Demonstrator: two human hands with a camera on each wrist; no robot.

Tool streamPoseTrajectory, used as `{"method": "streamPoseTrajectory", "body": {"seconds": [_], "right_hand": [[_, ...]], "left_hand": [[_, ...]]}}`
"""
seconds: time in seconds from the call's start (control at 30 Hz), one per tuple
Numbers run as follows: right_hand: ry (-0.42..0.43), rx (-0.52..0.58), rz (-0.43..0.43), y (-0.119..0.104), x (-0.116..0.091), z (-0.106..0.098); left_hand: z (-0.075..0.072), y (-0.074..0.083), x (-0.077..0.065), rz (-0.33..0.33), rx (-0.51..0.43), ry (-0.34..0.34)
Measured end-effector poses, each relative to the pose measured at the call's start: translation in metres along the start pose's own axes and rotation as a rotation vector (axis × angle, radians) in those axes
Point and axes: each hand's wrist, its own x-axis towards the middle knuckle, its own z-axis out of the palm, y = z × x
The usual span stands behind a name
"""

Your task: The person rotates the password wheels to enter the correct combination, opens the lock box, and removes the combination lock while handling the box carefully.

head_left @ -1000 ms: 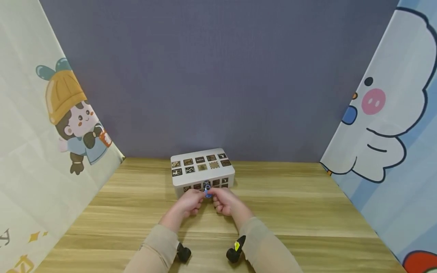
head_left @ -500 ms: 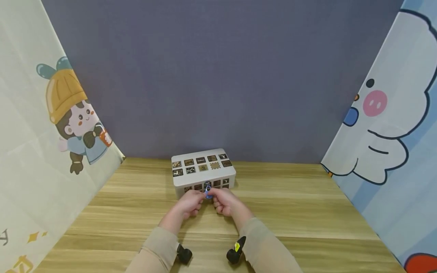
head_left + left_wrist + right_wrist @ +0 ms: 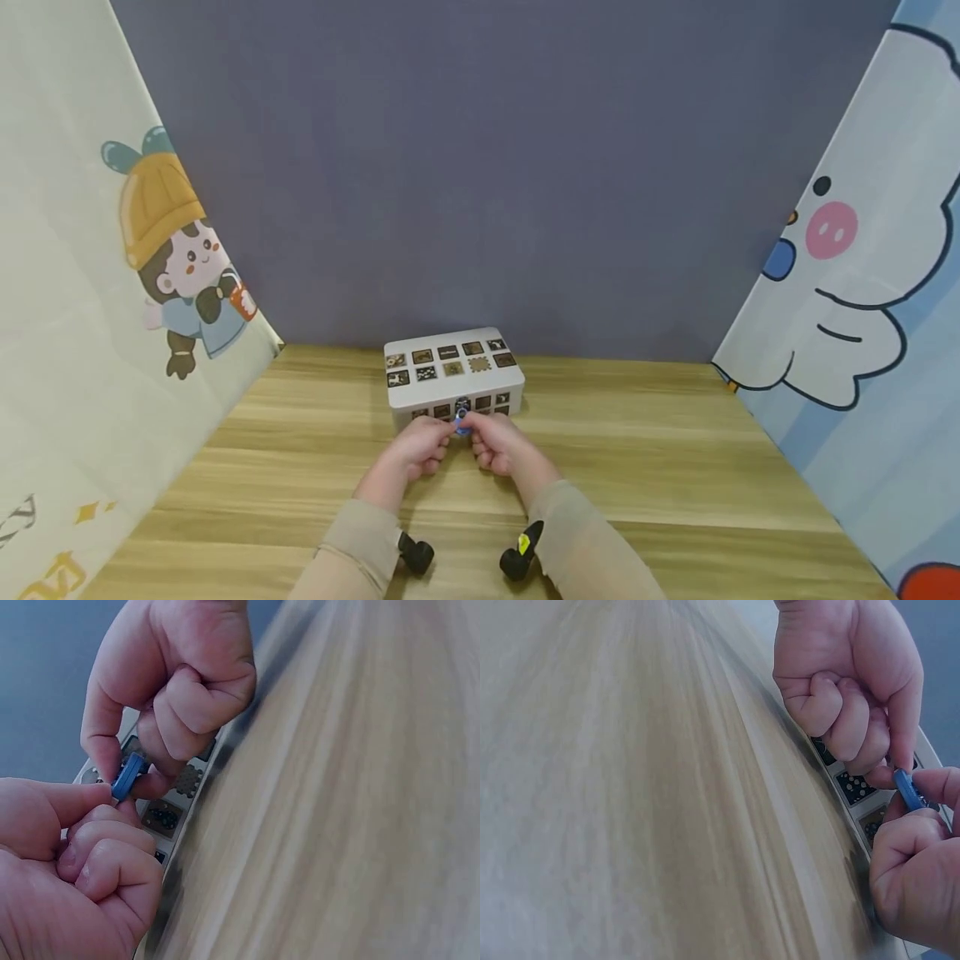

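Observation:
A small blue padlock point(image 3: 462, 423) hangs at the front latch of a white box point(image 3: 450, 392) printed with square pictures. My left hand point(image 3: 422, 446) pinches the padlock from the left, and my right hand point(image 3: 498, 442) pinches it from the right. In the left wrist view the blue lock body point(image 3: 130, 778) shows between both thumbs and index fingers, the other fingers curled in. The right wrist view shows the same blue body point(image 3: 907, 791) with small dark parts along one side. Fingers partly cover the lock, so whether its shackle is fastened cannot be told.
The box stands near the back of a wood-grain table point(image 3: 637, 467), against a grey-blue panel point(image 3: 487, 183). Cartoon-printed cloths line the left side point(image 3: 67, 333) and the right side point(image 3: 885, 333). A black wrist device point(image 3: 416, 554) is worn on each sleeve.
The head view has shifted slightly, so everything appears a little further right. Both hands stay on the padlock with hardly any visible movement, and the box remains in place.

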Motion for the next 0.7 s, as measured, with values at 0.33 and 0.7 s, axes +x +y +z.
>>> {"method": "streamPoseTrajectory", "body": {"seconds": [0.33, 0.7], "right_hand": [[-0.003, 0.019, 0.003, 0.0034, -0.0004, -0.0004], [-0.050, 0.117, 0.058, -0.0003, -0.0001, -0.0052]], "left_hand": [[0.0004, -0.0054, 0.0014, -0.013, -0.071, 0.008], [0.0016, -0.0066, 0.0036, 0.002, -0.092, 0.007]]}}
